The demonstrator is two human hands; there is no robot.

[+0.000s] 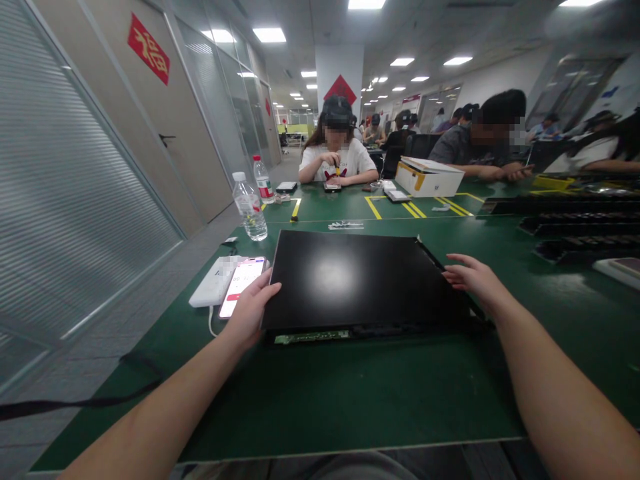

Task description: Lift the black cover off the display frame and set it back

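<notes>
A flat black display panel (350,280) lies in front of me over the green table (350,400), with a strip of green circuit board (313,338) showing along its near edge. My left hand (253,303) grips the panel's left edge, the thumb on top and the other fingers hidden beneath or behind it. At the right edge, beside a dark strip that stands slightly apart from the panel, is my right hand (473,280). Its fingers are spread, with their tips at the strip, and it is not closed round anything.
Left of the panel are a phone (243,287), a white box-shaped device (213,283) with a cable, and two bottles (250,210). Small strips (346,226) lie beyond it. Long black parts (575,227) are at the right. A person (337,150) works opposite, near a white box (430,179).
</notes>
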